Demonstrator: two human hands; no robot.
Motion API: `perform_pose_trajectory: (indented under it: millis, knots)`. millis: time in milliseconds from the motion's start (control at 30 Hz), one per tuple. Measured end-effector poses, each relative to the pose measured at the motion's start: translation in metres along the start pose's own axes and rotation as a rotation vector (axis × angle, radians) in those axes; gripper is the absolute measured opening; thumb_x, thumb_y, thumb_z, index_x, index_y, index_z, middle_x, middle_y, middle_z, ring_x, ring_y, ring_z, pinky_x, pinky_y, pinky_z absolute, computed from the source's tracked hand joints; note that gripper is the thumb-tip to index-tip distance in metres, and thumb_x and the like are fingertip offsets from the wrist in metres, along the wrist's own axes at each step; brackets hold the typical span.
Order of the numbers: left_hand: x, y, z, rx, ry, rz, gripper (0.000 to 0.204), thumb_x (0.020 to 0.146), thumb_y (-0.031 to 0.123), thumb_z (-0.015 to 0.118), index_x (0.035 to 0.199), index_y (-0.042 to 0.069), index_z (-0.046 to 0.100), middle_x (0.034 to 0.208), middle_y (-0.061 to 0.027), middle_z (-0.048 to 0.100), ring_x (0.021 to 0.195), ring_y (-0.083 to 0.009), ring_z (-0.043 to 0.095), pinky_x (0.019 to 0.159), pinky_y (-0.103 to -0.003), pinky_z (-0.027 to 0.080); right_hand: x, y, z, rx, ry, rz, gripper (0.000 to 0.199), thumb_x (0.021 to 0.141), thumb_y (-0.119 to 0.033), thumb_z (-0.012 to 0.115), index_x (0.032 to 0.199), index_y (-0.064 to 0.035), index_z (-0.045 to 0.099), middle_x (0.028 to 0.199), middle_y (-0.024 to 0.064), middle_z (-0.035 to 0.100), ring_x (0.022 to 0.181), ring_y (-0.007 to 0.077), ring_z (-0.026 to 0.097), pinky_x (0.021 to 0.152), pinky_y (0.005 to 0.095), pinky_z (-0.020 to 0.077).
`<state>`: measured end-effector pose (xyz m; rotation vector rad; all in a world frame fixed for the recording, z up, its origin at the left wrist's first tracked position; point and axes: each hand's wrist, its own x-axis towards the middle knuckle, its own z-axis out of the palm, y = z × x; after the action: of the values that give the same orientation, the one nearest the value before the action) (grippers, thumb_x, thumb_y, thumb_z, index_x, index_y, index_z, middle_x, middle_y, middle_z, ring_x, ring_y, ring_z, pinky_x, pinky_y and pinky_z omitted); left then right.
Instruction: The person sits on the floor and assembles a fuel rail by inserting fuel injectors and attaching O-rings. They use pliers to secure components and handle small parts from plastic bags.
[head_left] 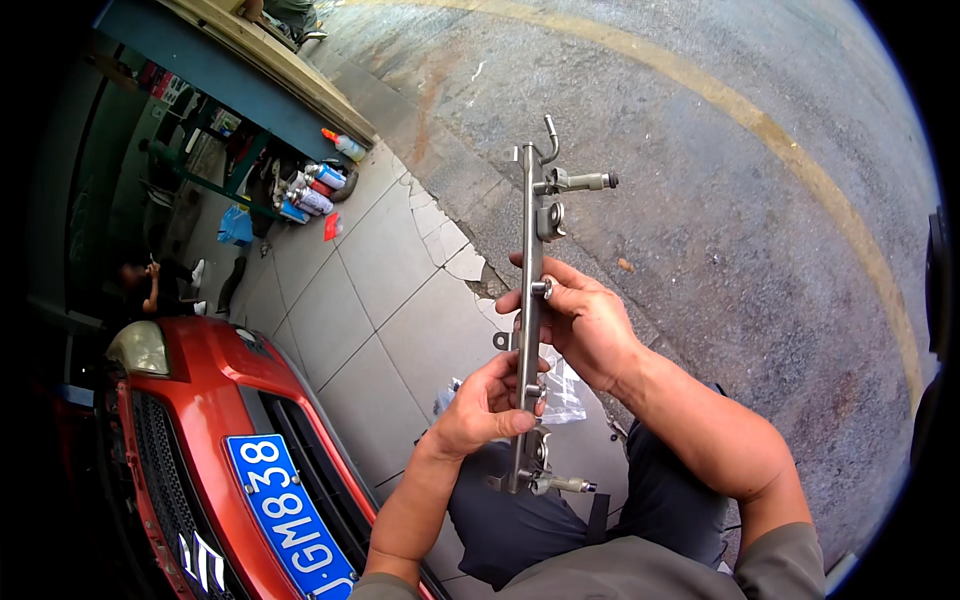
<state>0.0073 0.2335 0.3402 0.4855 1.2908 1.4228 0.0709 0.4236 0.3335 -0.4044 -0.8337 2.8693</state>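
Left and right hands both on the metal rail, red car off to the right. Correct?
Not quite: the red car is off to the left, as the head view shows. The left hand and right hand are both on the metal rail, as you said.

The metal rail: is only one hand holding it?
No, the left hand and the right hand both grip the metal rail.

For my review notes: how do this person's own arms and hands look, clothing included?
The left hand and right hand are ungloved, with no watch visible on either wrist. Both forearms are bare; short, plain grey-green sleeves show near the lower edge.
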Motion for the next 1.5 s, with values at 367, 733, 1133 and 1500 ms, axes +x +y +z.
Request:
perform_pose_trajectory:
  millis: [367, 733, 1133, 1500]
  knots:
    - [-0.0027, -0.001, 0.0018, -0.024, 0.024, -0.05, 0.081, 0.07, 0.025, 0.093, 0.132, 0.0, 0.046, 0.102, -0.007, 0.061, 0.094, -0.0148, 0.062, 0.077, -0.027, 0.052, -0.0028, -0.0008, 0.0041, 0.027, -0.053, 0.015, 0.04, 0.107, -0.011, 0.035, 0.145, -0.0013, 0.044, 0.112, 0.018, 0.069, 0.085, 0.0175, 0.065, 0.079, 0.0311, 0.0561]
    - [-0.0053, 0.0025, 0.0048, 0.006, 0.035, -0.04, 0.081, 0.07, 0.029, 0.093, 0.132, 0.001, 0.048, 0.102, -0.0068, 0.062, 0.096, -0.015, 0.063, 0.08, -0.028, 0.052, -0.0024, -0.0001, 0.0041, 0.006, -0.054, 0.004, 0.04, 0.107, -0.012, 0.035, 0.144, 0.0, 0.044, 0.111, 0.0183, 0.068, 0.083, 0.0179, 0.067, 0.076, 0.0309, 0.0574]
    - [-0.0061, 0.0026, 0.0036, 0.001, 0.025, -0.037, 0.081, 0.071, 0.028, 0.093, 0.132, 0.0, 0.047, 0.102, -0.0069, 0.062, 0.095, -0.015, 0.063, 0.081, -0.028, 0.052, -0.003, 0.0001, 0.0048, 0.003, -0.041, 0.002, 0.039, 0.106, -0.011, 0.037, 0.142, 0.0003, 0.046, 0.111, 0.0184, 0.069, 0.084, 0.0186, 0.068, 0.076, 0.0305, 0.0575]
    - [-0.0057, 0.0039, 0.0072, -0.016, 0.035, -0.035, 0.076, 0.071, 0.018, 0.092, 0.13, 0.001, 0.047, 0.101, -0.0059, 0.06, 0.091, -0.0133, 0.062, 0.07, -0.025, 0.053, -0.0031, -0.0013, 0.0067, 0.005, -0.064, 0.011, 0.038, 0.105, -0.009, 0.036, 0.14, 0.0012, 0.047, 0.112, 0.0192, 0.068, 0.086, 0.0207, 0.068, 0.079, 0.0327, 0.0584]
